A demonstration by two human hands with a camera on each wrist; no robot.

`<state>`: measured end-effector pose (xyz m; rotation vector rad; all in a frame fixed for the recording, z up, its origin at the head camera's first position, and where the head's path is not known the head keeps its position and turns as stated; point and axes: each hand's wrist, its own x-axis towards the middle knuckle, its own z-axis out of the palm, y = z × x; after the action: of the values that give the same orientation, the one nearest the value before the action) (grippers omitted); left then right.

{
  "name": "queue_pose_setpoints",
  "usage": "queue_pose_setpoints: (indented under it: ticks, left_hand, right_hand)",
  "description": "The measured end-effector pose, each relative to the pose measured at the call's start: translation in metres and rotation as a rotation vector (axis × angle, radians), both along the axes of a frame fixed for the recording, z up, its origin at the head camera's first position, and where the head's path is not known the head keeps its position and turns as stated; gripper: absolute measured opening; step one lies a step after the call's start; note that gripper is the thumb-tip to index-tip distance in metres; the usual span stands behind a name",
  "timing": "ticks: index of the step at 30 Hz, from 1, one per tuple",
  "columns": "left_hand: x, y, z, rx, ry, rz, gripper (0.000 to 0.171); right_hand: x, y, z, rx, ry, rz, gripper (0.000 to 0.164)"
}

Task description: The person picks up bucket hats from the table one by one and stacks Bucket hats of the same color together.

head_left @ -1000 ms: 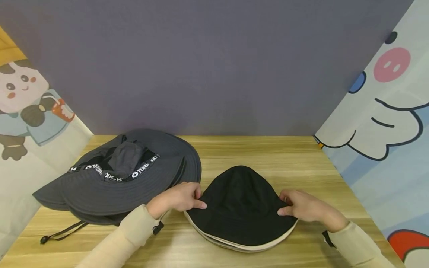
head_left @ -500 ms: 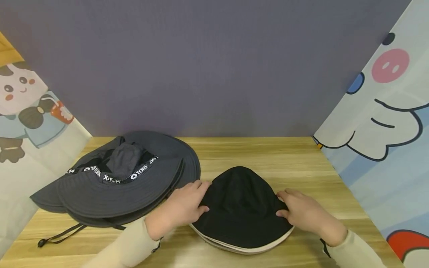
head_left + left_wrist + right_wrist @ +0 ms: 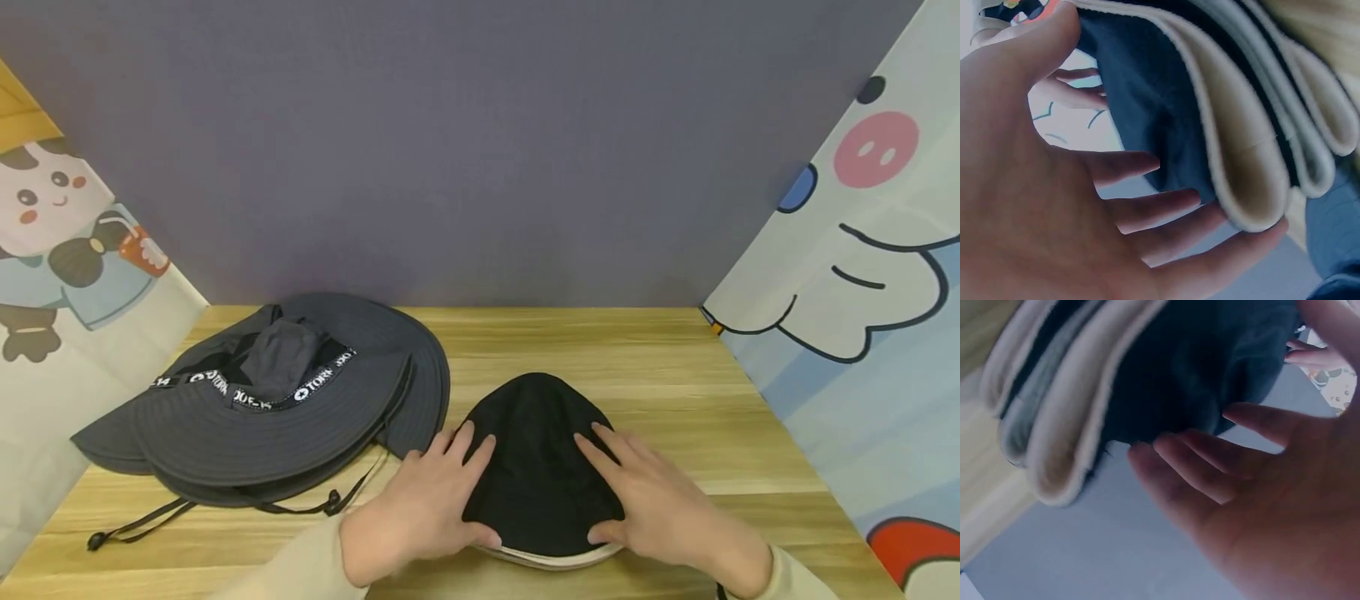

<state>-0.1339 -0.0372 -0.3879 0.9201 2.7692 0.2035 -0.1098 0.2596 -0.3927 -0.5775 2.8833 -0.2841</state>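
Observation:
A stack of black bucket hats (image 3: 540, 475) with cream undersides lies at the front middle of the wooden table. Their folded, layered brims (image 3: 1235, 144) show in the left wrist view, cream and grey edges one under another. My left hand (image 3: 431, 500) rests on the stack's left side, fingers spread over the black cloth and thumb at the front brim. On the opposite side my right hand (image 3: 660, 500) lies likewise, its extended fingers touching the crown. Close up in the right wrist view, these fingers (image 3: 1191, 469) reach along the black cloth beside the brims.
Dark grey wide-brimmed hats (image 3: 285, 433) with lettered bands lie stacked at the left, their cords (image 3: 330, 502) trailing on the wooden table (image 3: 675, 358). A grey panel (image 3: 480, 150) stands behind; printed cartoon sheets (image 3: 855, 275) flank both sides.
Both hands have moved inward from the brim's outer edges onto the crown's sides, and their fingers have spread. The brim's sides are pushed in, so the stack looks narrower.

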Motion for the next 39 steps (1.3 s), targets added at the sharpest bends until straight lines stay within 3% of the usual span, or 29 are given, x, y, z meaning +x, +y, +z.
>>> queue_pose_setpoints:
  ticks: [4, 11, 19, 29, 39]
  left_hand:
    - [-0.001, 0.001, -0.008, -0.014, -0.035, 0.009, 0.112]
    - [-0.002, 0.007, -0.016, -0.07, -0.013, 0.024, 0.112]
    - [-0.004, 0.01, -0.019, -0.187, 0.034, -0.026, 0.11]
    - [-0.007, 0.013, -0.023, -0.203, 0.051, -0.042, 0.109]
    - [-0.019, 0.026, -0.023, -0.186, 0.069, -0.06, 0.106]
  right_hand:
    - [0.001, 0.002, -0.008, -0.009, -0.097, -0.036, 0.116]
    - [0.001, 0.001, -0.014, -0.028, -0.108, -0.044, 0.118]
    - [-0.001, -0.004, -0.014, -0.003, -0.147, -0.042, 0.115]
    - [-0.003, -0.004, -0.014, 0.02, -0.148, -0.05, 0.115]
    - [-0.013, 0.01, -0.014, 0.034, -0.14, -0.071, 0.112]
